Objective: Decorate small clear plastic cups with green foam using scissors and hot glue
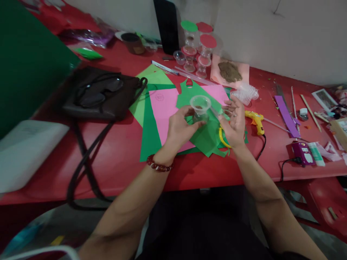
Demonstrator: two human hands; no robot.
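Note:
My left hand (180, 128) is closed around the waist of a clear plastic cup piece (200, 104), its wide rim facing up and a little brown material visible inside. Just to the right, my right hand (234, 122) has its fingers spread, with a gap between thumb and fingertips. A pair of yellow-handled scissors (222, 138) shows beneath its thumb and palm, the grey blade pointing towards the cup; whether the thumb touches it I cannot tell. Cut green paper (206, 141) lies under both hands, over a pink sheet (162, 112).
Several joined cups with red and green lids (207, 41) stand by the wall, near brown sand (230, 71) on paper. A yellow glue gun (255, 121) and stacked clear cups (245, 94) lie right. A dark bag (103, 103) with glasses on top sits left.

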